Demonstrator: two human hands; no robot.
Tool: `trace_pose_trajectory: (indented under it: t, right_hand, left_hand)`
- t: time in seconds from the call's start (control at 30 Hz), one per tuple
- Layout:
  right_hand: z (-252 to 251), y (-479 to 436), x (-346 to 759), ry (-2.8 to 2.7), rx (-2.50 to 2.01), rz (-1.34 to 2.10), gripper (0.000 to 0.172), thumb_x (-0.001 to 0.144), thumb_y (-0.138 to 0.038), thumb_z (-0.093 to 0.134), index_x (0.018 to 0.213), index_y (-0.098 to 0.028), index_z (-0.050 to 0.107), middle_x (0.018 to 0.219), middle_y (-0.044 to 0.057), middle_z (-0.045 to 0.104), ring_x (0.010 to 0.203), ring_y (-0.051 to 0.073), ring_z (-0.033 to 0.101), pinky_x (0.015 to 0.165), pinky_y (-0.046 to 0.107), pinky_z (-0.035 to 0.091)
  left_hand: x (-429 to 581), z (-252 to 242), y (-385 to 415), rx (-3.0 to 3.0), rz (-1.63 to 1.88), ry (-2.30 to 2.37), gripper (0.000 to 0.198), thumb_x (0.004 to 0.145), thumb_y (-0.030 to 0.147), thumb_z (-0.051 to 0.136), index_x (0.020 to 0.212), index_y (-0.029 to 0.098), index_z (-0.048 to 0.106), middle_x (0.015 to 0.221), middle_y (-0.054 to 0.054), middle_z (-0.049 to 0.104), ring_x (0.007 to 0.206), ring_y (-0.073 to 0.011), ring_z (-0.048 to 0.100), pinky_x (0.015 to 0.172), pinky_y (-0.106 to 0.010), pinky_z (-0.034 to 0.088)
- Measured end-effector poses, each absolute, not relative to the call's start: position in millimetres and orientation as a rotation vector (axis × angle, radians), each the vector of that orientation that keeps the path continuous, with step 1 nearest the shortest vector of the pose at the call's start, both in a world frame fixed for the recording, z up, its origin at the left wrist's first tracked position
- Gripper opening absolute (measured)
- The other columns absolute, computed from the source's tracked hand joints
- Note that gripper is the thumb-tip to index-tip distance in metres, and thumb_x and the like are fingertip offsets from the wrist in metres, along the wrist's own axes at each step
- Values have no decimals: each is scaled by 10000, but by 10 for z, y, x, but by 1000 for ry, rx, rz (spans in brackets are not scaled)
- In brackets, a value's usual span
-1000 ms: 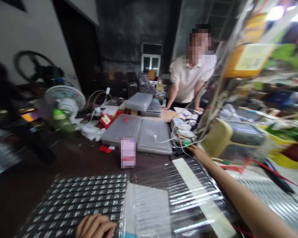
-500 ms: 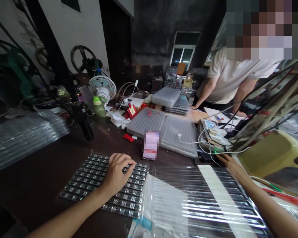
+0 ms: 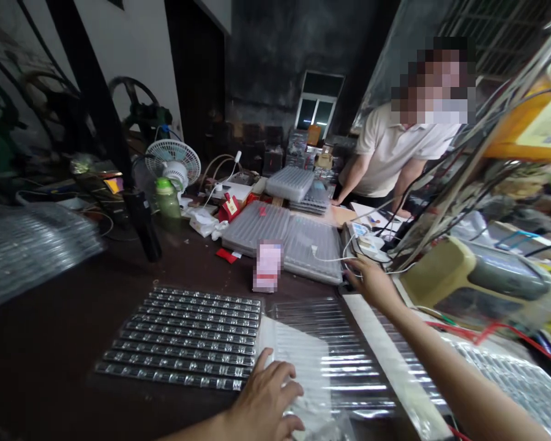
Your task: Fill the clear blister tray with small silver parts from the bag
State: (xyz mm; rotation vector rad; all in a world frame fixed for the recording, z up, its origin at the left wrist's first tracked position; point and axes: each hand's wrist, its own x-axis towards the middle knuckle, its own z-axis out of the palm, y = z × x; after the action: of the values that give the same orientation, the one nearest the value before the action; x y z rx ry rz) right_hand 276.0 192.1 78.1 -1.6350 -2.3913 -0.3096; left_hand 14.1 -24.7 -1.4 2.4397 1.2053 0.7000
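Note:
My left hand (image 3: 272, 395) is spread, palm down, over the white sheet (image 3: 303, 361) at the lower middle, with nothing held in it. To its upper left lies a tray (image 3: 188, 337) filled with rows of small dark parts. Clear ribbed trays (image 3: 353, 367) reach to the right of the sheet, crossed by a pale strip (image 3: 390, 361). My right hand (image 3: 371, 278) reaches past the strip's far end, beside the white cables and the corner of a closed ribbed tray (image 3: 314, 248); its fingers are apart, and no object shows in them.
A phone-like object (image 3: 267, 266) stands mid-table. Behind are a green bottle (image 3: 168, 197), a fan (image 3: 173, 162) and red packets (image 3: 229, 208). Clear trays (image 3: 37, 251) are stacked left, under a black post. Across the table a person (image 3: 395, 147) leans forward. A beige machine (image 3: 477, 282) sits right.
My left hand has left the filled tray and moved right and down to the white sheet. My right hand has shifted left and up. The view has turned to the right.

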Motion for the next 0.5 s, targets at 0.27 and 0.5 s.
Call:
trace_pose_trajectory:
  t: [0.27, 0.5]
  right_hand:
    - [929, 2045, 2123, -2154, -1594, -512, 202, 908, -196, 368, 960, -157, 559, 865, 105, 642, 784, 188, 588, 619, 259, 396]
    - [1805, 601, 2205, -1572, -1108, 175, 243, 908, -451, 421, 1034, -242, 422, 1008, 58, 640, 824, 151, 632, 654, 264, 481]
  left_hand:
    - [-204, 47, -100, 2377, 1210, 1246, 166, 853, 297, 581, 987, 220, 643, 899, -54, 671, 847, -203, 636, 944, -485, 436]
    - [-847, 241, 110, 1836, 1415, 1613, 322, 792, 445, 527, 1081, 355, 636, 949, -18, 689, 933, -268, 652, 710, -394, 580]
